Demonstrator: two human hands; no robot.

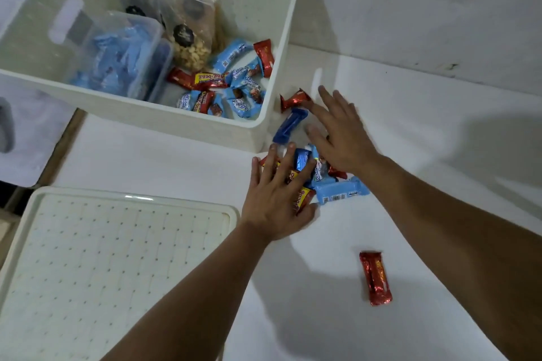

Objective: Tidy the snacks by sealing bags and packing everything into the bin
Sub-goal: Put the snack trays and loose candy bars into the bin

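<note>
A white bin (281,47) stands at the upper left, holding clear bags of nuts (190,38), a clear box of blue packets (126,58) and several loose wrapped candies (234,82). Just right of its front corner lies a small pile of candies (328,182) on the white table. My left hand (275,193) rests flat on the pile's left side, fingers spread over red and yellow wrappers. My right hand (343,132) hovers open over the pile's right side, fingertips near a dark blue bar (289,126) and a red candy (294,99).
The bin's white dotted lid (102,258) lies flat at the lower left. A lone red candy bar (375,278) lies on the table below my right forearm. A wall runs behind the table at the upper right.
</note>
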